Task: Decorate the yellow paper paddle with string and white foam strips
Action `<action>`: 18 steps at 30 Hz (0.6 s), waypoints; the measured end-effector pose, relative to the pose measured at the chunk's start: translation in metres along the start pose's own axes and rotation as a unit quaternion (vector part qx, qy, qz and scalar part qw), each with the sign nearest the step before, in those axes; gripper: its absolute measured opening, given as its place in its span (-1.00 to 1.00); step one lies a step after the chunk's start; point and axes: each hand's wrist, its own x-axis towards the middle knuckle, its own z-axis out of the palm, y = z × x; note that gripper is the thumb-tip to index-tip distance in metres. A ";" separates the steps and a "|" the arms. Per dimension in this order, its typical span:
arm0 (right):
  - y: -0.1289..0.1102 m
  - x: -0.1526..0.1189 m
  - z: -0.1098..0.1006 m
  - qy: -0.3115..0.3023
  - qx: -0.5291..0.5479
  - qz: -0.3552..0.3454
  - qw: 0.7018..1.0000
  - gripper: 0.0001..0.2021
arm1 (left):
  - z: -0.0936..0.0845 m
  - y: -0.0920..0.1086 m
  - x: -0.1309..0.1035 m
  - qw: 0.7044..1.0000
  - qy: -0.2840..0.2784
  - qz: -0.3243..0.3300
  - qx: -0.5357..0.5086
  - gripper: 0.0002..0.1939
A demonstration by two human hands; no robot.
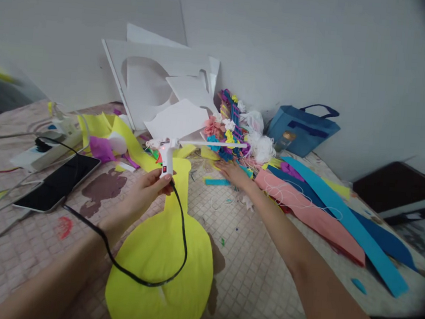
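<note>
My left hand (153,183) is closed around the handle of a white hot glue gun (166,156), whose red switch shows. A long white glue stick (214,144) extends to the right from it, and its black cord (142,281) loops down. Beneath the cord lies a yellow round shape with a narrow neck (163,254), covered in paper or cloth. My right hand (232,173) reaches forward, fingers stretched out over coloured scraps beside a blue strip (217,182); whether the fingertips touch anything is unclear. Behind it sit paper flowers (214,126) and tangled white string (262,149).
At left are a phone (59,183), a power strip (51,150) and cables. White cut boards (140,83) lean against the wall. A blue bag (300,130) and a small jar (285,140) stand behind. Pink folded paper (315,220) and a light-blue strip (351,231) lie at right.
</note>
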 end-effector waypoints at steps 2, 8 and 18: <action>0.010 0.001 -0.001 0.014 0.006 0.013 1.000 -0.55 | -0.002 -0.001 0.000 1.000 -0.007 -0.006 -0.008 -0.67; -0.010 -0.010 -0.009 0.081 0.039 0.011 0.996 -0.58 | 0.002 -0.006 -0.005 0.998 -0.041 -0.013 0.047 -0.68; -0.060 -0.037 -0.025 0.072 0.067 0.007 0.995 -0.67 | 0.012 0.000 -0.014 0.992 -0.045 -0.029 0.117 -0.68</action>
